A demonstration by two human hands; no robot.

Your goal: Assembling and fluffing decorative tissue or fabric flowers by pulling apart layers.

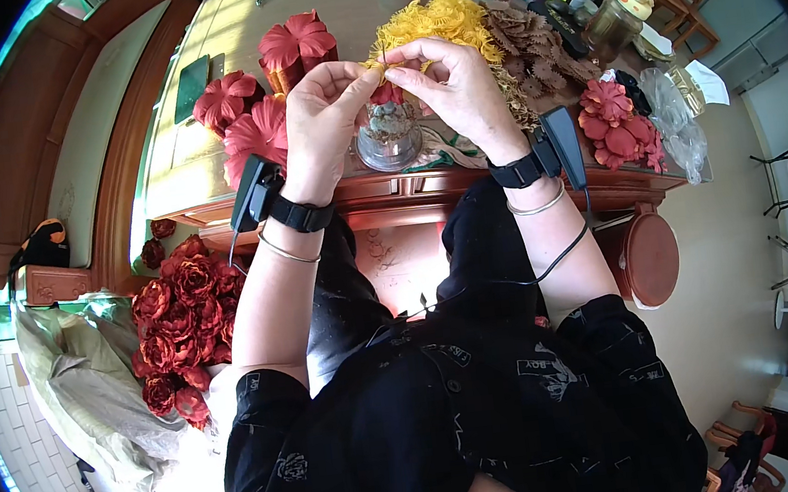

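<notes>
My left hand (328, 112) and my right hand (462, 92) meet fingertip to fingertip above the table's near edge. Both pinch a small flower piece (386, 93), with red petals below and a thin stem poking up between the fingers; the fingers cover most of it. Right under them stands a clear jar (390, 147) with greyish contents. Stacks of red fabric petals (296, 43) lie beyond and beside my left hand. Behind my right hand are a heap of yellow frilled pieces (441, 22) and a pile of brown serrated ones (535, 47).
Red petals (616, 128), a crumpled plastic bag (676, 121) and a brown-tinted jar (619, 24) crowd the table's right side. A phone-like dark slab (192, 88) lies at its left. Finished-looking red flowers (189, 308) hang at lower left; a round stool (650, 259) stands right.
</notes>
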